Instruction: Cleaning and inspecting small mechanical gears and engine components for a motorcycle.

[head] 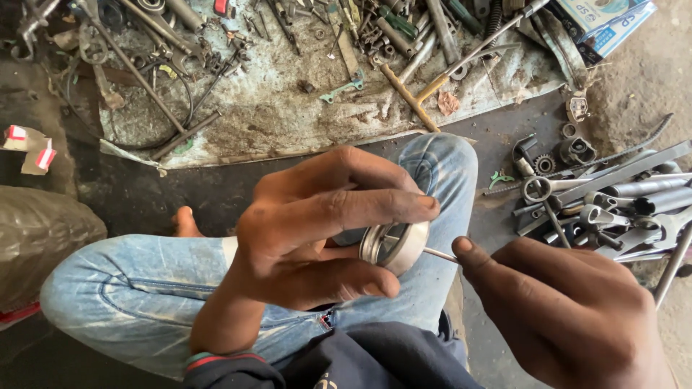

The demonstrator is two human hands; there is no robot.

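Your left hand [317,230] clamps its fingers around a round metal cup [395,245] above your knee; your right hand [569,310] pinches a thin metal rod [438,253] touching its side.

soft even daylight, mild shadows, slight blur at edges.
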